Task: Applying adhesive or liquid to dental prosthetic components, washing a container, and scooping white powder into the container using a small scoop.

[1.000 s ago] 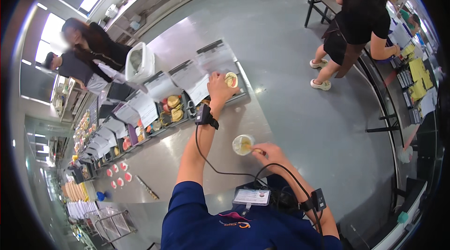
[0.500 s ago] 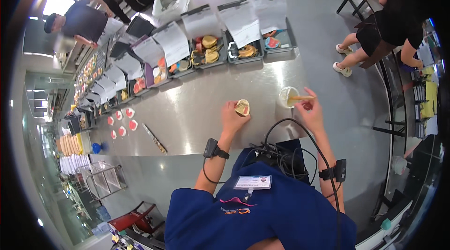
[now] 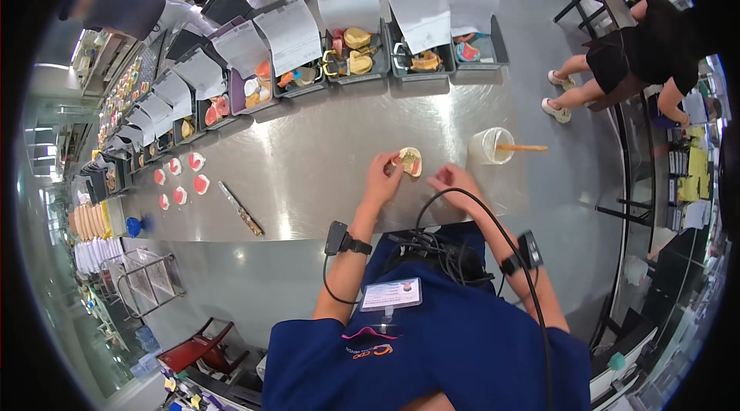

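Note:
A cream dental plaster cast (image 3: 410, 161) with a pinkish-red patch is held above the steel table at its near side. My left hand (image 3: 385, 177) grips its left edge between thumb and fingers. Just right of the cast, my right hand (image 3: 456, 183) has its fingers half bent and slightly apart; I see nothing in it, and it does not touch the cast. Beyond it stands a clear jar (image 3: 491, 147) with whitish contents. A wooden-coloured stick (image 3: 522, 148) leans in the jar, its end jutting out to the right.
Several pink-and-white pieces (image 3: 201, 184) lie on the steel table (image 3: 324, 157), left of a knife (image 3: 240, 209). Grey trays (image 3: 358, 64) with casts and paper sheets line the far side. A black cable crosses my right forearm. People stand at far left and right.
My right hand has let go of the stick, leaving it in the jar, and has moved left toward the cast. My left hand still holds the cast. The view has shifted slightly.

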`<act>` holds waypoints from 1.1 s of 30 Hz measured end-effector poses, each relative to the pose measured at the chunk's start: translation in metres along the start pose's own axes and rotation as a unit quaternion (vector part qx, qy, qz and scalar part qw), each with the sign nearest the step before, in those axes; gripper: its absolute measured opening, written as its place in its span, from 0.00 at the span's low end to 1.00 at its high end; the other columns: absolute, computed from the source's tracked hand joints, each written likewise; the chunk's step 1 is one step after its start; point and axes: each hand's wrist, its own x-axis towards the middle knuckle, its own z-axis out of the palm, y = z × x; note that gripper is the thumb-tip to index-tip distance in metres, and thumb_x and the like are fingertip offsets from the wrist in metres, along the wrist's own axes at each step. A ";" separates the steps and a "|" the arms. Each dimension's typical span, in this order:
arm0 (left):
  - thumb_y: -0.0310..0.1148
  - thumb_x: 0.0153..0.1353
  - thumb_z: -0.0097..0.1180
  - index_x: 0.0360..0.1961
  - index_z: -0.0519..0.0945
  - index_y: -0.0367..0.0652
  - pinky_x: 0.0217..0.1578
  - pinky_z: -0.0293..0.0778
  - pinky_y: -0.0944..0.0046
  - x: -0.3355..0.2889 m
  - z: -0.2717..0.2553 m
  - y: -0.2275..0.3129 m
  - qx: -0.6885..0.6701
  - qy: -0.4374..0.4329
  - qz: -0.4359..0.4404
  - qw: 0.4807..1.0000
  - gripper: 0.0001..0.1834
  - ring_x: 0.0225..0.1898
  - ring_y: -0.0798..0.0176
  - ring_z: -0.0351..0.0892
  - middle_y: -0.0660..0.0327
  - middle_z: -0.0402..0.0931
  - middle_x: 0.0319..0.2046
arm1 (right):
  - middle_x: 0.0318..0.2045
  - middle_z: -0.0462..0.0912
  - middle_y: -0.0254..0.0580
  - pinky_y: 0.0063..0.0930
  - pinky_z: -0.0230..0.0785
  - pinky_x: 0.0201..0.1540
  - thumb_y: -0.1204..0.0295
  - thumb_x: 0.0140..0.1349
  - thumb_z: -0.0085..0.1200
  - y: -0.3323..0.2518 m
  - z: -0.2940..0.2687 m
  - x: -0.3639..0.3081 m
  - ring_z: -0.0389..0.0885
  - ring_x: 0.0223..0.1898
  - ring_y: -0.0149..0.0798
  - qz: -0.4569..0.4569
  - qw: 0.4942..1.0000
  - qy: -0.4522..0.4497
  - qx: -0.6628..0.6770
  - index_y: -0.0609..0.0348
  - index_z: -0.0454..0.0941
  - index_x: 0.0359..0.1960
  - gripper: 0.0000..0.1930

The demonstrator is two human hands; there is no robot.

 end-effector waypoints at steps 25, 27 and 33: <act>0.27 0.57 0.66 0.44 0.82 0.38 0.34 0.74 0.68 -0.002 0.011 0.000 -0.025 0.034 -0.027 0.999 0.13 0.32 0.67 0.75 0.59 0.75 0.36 | 0.26 0.84 0.53 0.38 0.75 0.34 0.65 0.55 0.64 -0.027 0.032 0.044 0.84 0.28 0.50 -0.062 0.991 0.118 -0.001 0.65 0.84 0.30 0.13; 0.26 0.57 0.66 0.43 0.81 0.38 0.34 0.74 0.66 0.001 0.011 0.005 -0.001 0.033 -0.027 0.999 0.12 0.32 0.64 0.75 0.57 0.75 0.36 | 0.25 0.84 0.54 0.38 0.74 0.34 0.65 0.56 0.64 -0.026 0.028 0.047 0.84 0.28 0.51 -0.050 0.992 0.111 -0.024 0.65 0.84 0.29 0.13; 0.25 0.59 0.63 0.48 0.80 0.39 0.41 0.74 0.63 -0.009 0.016 0.010 0.167 0.031 0.087 0.982 0.15 0.43 0.58 0.77 0.52 0.76 0.43 | 0.31 0.83 0.54 0.37 0.74 0.36 0.64 0.53 0.66 -0.001 0.044 0.047 0.83 0.32 0.49 -0.113 0.985 0.128 -0.002 0.63 0.83 0.40 0.17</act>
